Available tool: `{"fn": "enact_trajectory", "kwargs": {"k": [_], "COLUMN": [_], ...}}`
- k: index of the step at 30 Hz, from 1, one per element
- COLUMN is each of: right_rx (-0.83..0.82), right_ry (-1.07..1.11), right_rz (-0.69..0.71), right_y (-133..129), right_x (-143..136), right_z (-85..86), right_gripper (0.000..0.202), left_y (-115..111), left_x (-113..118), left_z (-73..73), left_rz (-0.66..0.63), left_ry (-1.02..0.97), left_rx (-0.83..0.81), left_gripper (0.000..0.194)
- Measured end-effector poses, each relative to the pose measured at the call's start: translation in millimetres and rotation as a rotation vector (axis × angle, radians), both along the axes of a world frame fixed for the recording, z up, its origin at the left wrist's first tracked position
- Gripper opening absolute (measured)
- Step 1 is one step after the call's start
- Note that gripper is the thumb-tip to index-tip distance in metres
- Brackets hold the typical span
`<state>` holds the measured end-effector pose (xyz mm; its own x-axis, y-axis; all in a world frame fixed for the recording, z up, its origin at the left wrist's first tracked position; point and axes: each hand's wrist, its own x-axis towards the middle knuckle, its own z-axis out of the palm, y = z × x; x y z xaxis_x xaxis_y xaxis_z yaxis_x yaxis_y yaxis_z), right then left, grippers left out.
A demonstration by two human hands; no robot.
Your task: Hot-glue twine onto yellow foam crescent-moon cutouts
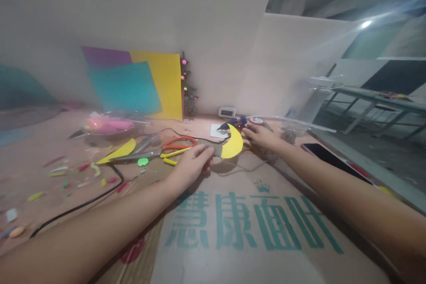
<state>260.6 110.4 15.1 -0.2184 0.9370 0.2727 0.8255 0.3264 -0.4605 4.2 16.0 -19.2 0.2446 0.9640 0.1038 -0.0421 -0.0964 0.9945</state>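
My left hand [196, 162] pinches a small grey piece that joins a yellow paper crescent moon [235, 144], which stands out to the right of the fingertips. My right hand [261, 136] closes around the rear of a dark blue glue gun [233, 123], partly hidden behind the crescent. The glue gun's nozzle points left over a small white square [218, 131]. Left of my left hand lie scissors with orange and yellow handles [179, 143], their blades over a yellow paper scrap [121, 151]. A green heart-shaped piece [143, 162] lies beside the blades.
Coloured sheets [124, 86] lean on the wall beside a decorated twig [184, 82]. A small white clock [226, 112] stands at the back. A black cord [89, 202] and coloured scraps spread at left. A phone [336, 164] lies right; a plastic-wrapped pink bundle [109, 124] lies left.
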Motion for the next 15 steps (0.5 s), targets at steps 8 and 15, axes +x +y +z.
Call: {"fn": "enact_trajectory", "kwargs": {"k": [8,15], "right_rx": [0.11,0.053], "right_ry": [0.033,-0.042], "right_rz": [0.1,0.319], "right_y": [-74.7,-100.0], "right_x": [0.6,-31.5], "right_z": [-1.4,2.7], "right_gripper": [0.045,0.045], "left_y": [-4.5,-7.1], "left_x": [-0.1,-0.6], "left_z": [8.7,13.7], "left_rz": [0.033,0.053], "left_ry": [-0.058,-0.057], "left_rx": [-0.056,-0.053], "left_gripper": [0.028,0.029]}}
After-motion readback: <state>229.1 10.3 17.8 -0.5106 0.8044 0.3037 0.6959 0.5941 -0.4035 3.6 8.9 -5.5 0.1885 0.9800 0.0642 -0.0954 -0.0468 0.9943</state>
